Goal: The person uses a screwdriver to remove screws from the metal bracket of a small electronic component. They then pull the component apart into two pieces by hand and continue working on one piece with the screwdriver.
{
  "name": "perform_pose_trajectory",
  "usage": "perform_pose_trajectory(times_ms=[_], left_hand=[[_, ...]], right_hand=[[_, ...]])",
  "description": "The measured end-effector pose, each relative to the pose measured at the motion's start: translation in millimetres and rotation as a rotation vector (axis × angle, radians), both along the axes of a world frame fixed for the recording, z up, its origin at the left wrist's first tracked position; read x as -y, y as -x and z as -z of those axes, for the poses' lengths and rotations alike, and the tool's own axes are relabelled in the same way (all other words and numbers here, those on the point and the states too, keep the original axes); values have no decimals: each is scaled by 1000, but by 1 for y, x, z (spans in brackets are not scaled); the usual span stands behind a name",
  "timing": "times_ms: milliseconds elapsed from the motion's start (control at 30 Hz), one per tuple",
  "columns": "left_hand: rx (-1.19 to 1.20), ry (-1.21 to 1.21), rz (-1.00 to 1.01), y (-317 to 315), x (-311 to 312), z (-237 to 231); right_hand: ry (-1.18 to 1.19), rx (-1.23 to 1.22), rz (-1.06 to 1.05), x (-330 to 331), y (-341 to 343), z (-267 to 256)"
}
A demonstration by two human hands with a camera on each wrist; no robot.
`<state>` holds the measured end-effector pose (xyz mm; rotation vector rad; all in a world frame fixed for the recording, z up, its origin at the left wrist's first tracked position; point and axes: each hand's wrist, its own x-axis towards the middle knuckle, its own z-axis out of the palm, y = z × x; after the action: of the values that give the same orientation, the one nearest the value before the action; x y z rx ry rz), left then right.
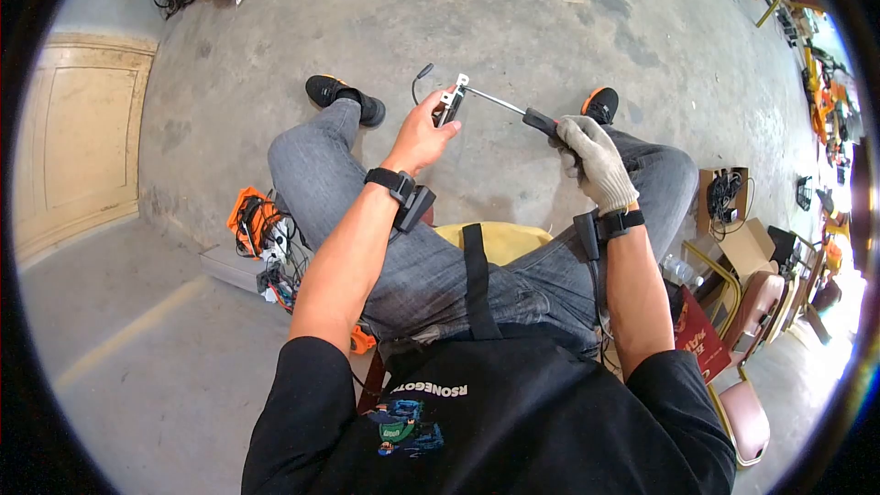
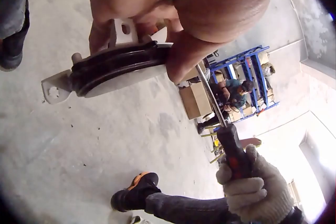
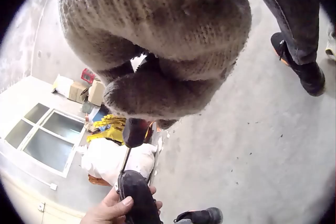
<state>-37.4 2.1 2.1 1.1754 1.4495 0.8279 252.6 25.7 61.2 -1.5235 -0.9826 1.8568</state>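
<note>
My bare left hand (image 1: pixel 422 141) holds a flat, dark, rounded part (image 2: pixel 118 69) with pale metal tabs at its ends, thumb and fingers about its edges. A short black lead (image 1: pixel 415 84) with a small plug sticks up beside that hand. In the right, in a grey knitted glove (image 1: pixel 596 163), I grip the handle of a screwdriver (image 1: pixel 539 121). Its thin shaft points left, and the tip is right at the tabbed end of the part in the head view. In the right wrist view the shaft runs down to the top of the dark part (image 3: pixel 137 198).
Both hands are above the concrete floor (image 1: pixel 495 27), between my knees. Tangled cables and orange pieces (image 1: pixel 257 225) lie by my left leg. On the right stand an open carton (image 1: pixel 747 247) and chairs (image 1: pixel 756 312). A person (image 2: pixel 233 95) sits near blue shelving (image 2: pixel 254 74).
</note>
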Motion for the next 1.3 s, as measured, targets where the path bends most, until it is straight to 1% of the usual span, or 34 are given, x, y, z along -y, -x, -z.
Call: perform_pose_trajectory(times_ms=[133,200,300,533,600,733,833,900,933,967,1000,1033,1067,1100,1167,1200,1233,1300], left_hand=[[-17,7,1,-1,0,-3],[-1,19,-30,-2,0,-3],[-5,26,-33,-2,0,-5],[4,18,-25,0,0,1],[48,23,-36,0,0,4],[11,24,-28,-1,0,3],[66,62,-73,-3,-1,9],[60,240,-170,-1,-5,18],[61,245,-172,0,-5,18],[199,293,-241,2,-6,18],[337,340,-310,3,-7,17],[338,348,-311,5,-8,18],[387,367,-311,7,-9,19],[439,388,-308,7,-9,21],[445,424,-283,6,-10,22],[438,424,-272,4,-11,19],[427,425,-265,4,-11,13],[429,481,-312,2,-12,5]], right_hand=[[23,-33,32,0,1,4],[-28,-11,52,2,4,3],[-12,-42,41,0,3,5],[7,-31,-17,-2,0,0],[3,-40,-25,-3,-1,1],[31,-41,17,-2,5,1],[-5,1,19,-4,5,3],[24,24,81,-7,-3,9],[31,25,96,-8,-6,11],[35,26,94,-8,-8,14],[17,61,112,-9,-9,16],[2,97,131,-10,-11,20],[-11,143,75,-13,-15,26],[3,152,78,-16,-18,34],[-31,285,8,-23,-25,53],[-53,348,51,-24,-23,60],[-40,354,47,-26,-24,67],[7,497,-3,-32,-23,87]])
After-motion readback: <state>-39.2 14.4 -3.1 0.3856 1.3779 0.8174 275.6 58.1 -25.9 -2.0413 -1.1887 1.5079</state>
